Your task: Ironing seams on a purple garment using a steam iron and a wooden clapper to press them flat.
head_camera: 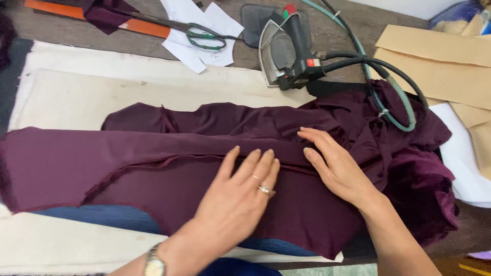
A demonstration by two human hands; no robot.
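A dark purple garment (pixel 153 153) lies spread across a cream pressing pad (pixel 92 92). My left hand (pixel 238 197) lies flat on the cloth, fingers together, wearing rings and a wristwatch. My right hand (pixel 335 166) presses flat on the cloth just to its right, fingertips at a folded seam edge. Neither hand grips anything. A steam iron (pixel 286 48) rests tipped on its side behind the garment, its hoses (pixel 394 97) looping over the bunched cloth at the right.
Green-handled scissors (pixel 197 36) lie on white paper pieces (pixel 204 30) at the back. An orange ruler (pixel 102 18) lies at the back left. Tan paper patterns (pixel 440 61) cover the right side. Blue cloth (pixel 112 217) shows under the garment's near edge.
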